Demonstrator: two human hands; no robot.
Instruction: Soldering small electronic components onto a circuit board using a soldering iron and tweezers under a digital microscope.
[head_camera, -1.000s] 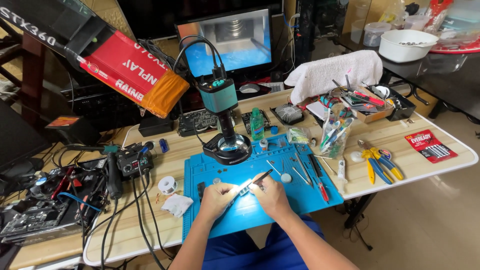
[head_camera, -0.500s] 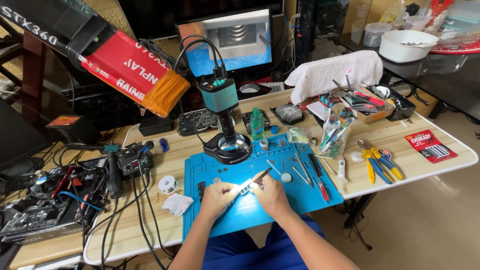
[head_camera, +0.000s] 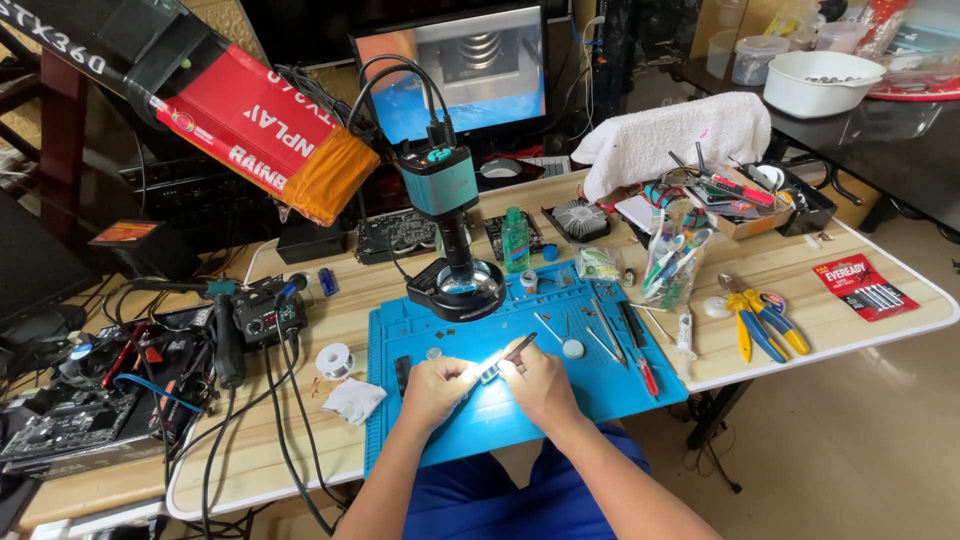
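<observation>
On the blue work mat (head_camera: 600, 385), head view: both hands meet near the mat's front middle, under a patch of bright light. Left hand (head_camera: 437, 388) is curled closed, fingertips pinching the near end of a small flat component (head_camera: 488, 374). Right hand (head_camera: 540, 384) is also closed, fingers wrapped around a dark slim tool (head_camera: 517, 349) whose tip meets the component; whether it is tweezers or a driver cannot be told. The component sits between the two hands, just above the mat surface; whether it touches the mat cannot be told.

At the mat's back edge stands a teal microscope camera (head_camera: 441, 180) on a post with a ring-light base (head_camera: 457, 290). Behind that, a monitor (head_camera: 450, 70) shows a magnified coil-like view. On the mat's right part lie loose tweezers and a red-handled screwdriver (head_camera: 647, 378). Right of the mat, on the table (head_camera: 820, 325), are yellow-and-blue pliers (head_camera: 752, 318) and a red battery pack (head_camera: 866, 286). Left of the mat: a solder spool (head_camera: 334, 360), a crumpled white tissue (head_camera: 353, 399), and circuit boards (head_camera: 60, 425) with tangled cables. A white towel (head_camera: 680, 135) lies behind the mat, to the right.
</observation>
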